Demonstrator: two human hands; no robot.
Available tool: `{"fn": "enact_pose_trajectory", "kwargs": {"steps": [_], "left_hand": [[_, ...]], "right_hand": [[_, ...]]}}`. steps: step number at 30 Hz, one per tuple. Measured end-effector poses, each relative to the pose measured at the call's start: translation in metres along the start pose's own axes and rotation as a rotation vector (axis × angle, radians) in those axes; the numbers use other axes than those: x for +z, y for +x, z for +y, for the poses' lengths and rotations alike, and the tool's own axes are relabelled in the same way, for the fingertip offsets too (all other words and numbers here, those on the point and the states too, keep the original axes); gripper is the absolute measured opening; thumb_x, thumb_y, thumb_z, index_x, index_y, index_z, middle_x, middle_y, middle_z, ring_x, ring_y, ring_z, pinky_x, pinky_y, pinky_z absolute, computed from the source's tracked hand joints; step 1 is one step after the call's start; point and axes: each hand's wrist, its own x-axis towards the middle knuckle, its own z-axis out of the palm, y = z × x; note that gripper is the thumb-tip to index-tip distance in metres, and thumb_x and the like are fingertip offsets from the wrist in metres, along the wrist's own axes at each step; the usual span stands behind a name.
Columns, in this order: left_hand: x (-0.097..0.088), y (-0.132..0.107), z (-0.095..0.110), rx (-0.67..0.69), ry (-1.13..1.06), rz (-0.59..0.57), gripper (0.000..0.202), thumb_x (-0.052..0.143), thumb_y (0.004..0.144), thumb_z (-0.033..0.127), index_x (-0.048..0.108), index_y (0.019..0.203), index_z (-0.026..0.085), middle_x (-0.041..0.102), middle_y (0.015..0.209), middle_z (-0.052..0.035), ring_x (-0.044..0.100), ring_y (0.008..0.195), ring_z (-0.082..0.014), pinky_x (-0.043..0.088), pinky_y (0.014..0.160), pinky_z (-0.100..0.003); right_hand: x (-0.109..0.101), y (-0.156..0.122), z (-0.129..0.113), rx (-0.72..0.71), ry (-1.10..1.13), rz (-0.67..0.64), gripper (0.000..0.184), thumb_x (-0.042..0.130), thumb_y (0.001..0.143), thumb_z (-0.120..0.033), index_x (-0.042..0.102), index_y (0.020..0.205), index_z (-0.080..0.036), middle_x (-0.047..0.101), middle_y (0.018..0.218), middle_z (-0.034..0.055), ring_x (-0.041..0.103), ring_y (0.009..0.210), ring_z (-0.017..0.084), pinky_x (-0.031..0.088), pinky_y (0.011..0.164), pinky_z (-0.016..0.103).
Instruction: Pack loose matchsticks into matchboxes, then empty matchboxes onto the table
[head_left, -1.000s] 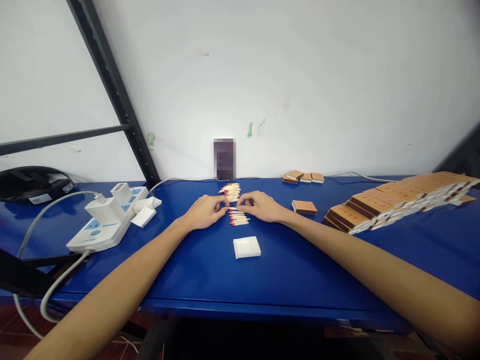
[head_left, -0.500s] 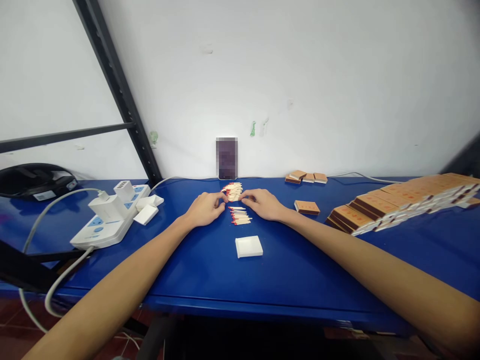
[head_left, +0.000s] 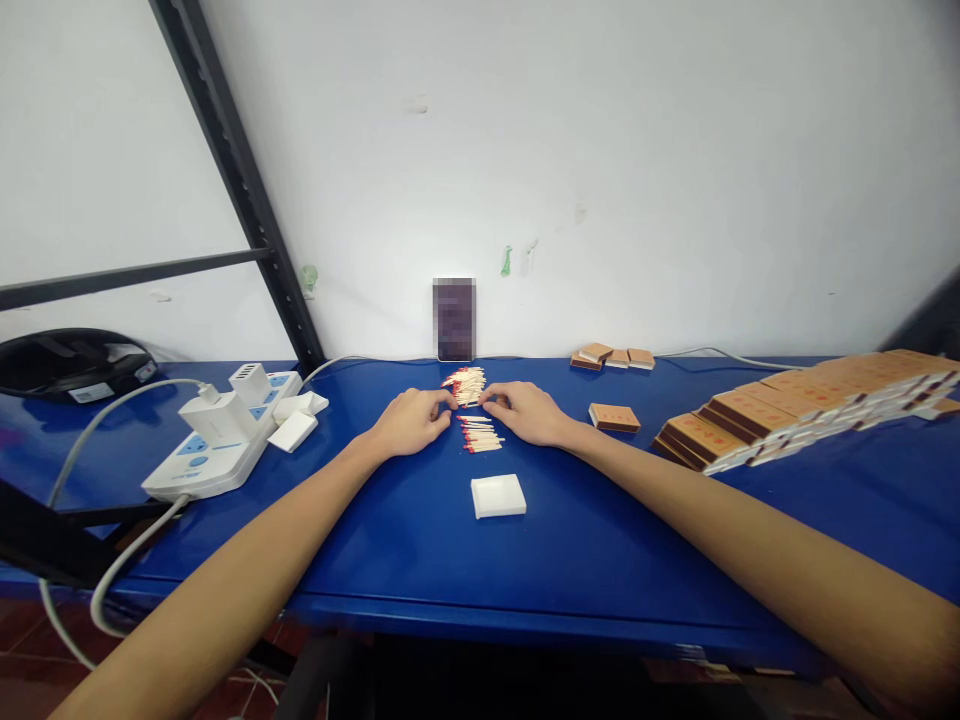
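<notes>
Hardly anything has moved since half a second ago: both hands sit where they were, a touch lower in the frame, and the matches between them lie as before.

I see my left hand [head_left: 409,422] and right hand [head_left: 525,413] resting on the blue table [head_left: 420,570] at the centre of the frame, palms down, fingers curled. Their fingertips point at each other and nearly meet at the near edge of the loose heap of matches [head_left: 466,382]. The tips look pinched, but they are too small in the picture for me to tell whether either hand grips a match.

Just below the fingertips, between the two wrists, lies a short row of matches [head_left: 481,437] with red heads to the left. Lower still, near the centre, a white tray [head_left: 498,496] lies flat, apart from both hands.

To the right of my right hand lies a single matchbox [head_left: 614,417]. At the right edge a long overlapping line of matchboxes [head_left: 802,400] runs toward the wall. Three more boxes [head_left: 613,355] lie at the back, right of a blurred phone [head_left: 454,320] that leans on the wall behind the heap. At the left a white power strip [head_left: 217,445] holds plugged-in chargers, with a black frame [head_left: 240,190] rising behind it.
</notes>
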Motion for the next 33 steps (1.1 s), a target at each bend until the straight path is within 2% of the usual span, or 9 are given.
{"fn": "enact_pose_trajectory", "kwargs": {"steps": [10,16,20,23,28,33], "left_hand": [[0.001,0.001,-0.002,0.021,-0.005,0.0,0.027,0.046,0.084,0.026,0.067,0.102,0.022,0.061,0.062,0.0019,0.055,0.057,-0.0146,0.033,0.057,-0.025],[0.0,0.0,-0.001,0.032,-0.005,-0.003,0.027,0.047,0.083,0.025,0.066,0.102,0.022,0.061,0.064,0.0016,0.054,0.058,-0.0146,0.032,0.056,-0.025],[0.001,0.0,-0.001,0.028,-0.013,-0.009,0.029,0.047,0.084,0.025,0.064,0.106,0.022,0.058,0.06,0.0028,0.052,0.056,-0.0143,0.031,0.056,-0.025],[0.002,0.0,-0.001,0.015,-0.012,-0.012,0.031,0.046,0.085,0.027,0.063,0.111,0.022,0.058,0.06,0.0027,0.052,0.055,-0.0143,0.03,0.055,-0.025],[0.003,0.0,-0.001,0.009,0.007,-0.021,0.033,0.046,0.086,0.028,0.065,0.113,0.023,0.058,0.059,0.0023,0.053,0.055,-0.0151,0.032,0.056,-0.025],[0.002,0.0,-0.001,0.027,0.0,-0.02,0.033,0.046,0.085,0.027,0.065,0.113,0.023,0.058,0.059,0.0023,0.054,0.056,-0.0146,0.034,0.057,-0.025]], "right_hand": [[0.001,-0.005,-0.002,-0.166,0.192,-0.017,0.027,0.049,0.088,-0.035,0.071,0.089,-0.018,0.056,0.065,-0.0014,0.044,0.058,0.011,0.03,0.058,0.024],[0.001,0.002,0.002,-0.129,0.112,0.042,0.027,0.048,0.088,-0.024,0.068,0.105,-0.017,0.053,0.063,-0.002,0.045,0.058,0.012,0.031,0.059,0.024],[0.002,0.012,0.005,-0.288,0.045,0.009,0.028,0.047,0.09,-0.024,0.066,0.111,-0.021,0.063,0.081,0.0025,0.05,0.069,0.014,0.032,0.065,0.024],[0.002,0.015,0.004,-0.365,0.02,-0.024,0.024,0.048,0.091,-0.024,0.068,0.104,-0.021,0.065,0.083,0.0031,0.05,0.069,0.014,0.032,0.065,0.024],[0.002,0.014,0.005,-0.314,0.008,-0.021,0.018,0.049,0.091,-0.026,0.066,0.092,-0.02,0.059,0.071,0.0004,0.048,0.064,0.013,0.028,0.061,0.024],[0.004,0.013,0.005,-0.245,0.007,-0.004,0.015,0.047,0.089,-0.023,0.061,0.086,-0.018,0.054,0.069,-0.0008,0.045,0.063,0.012,0.026,0.059,0.024]]}}
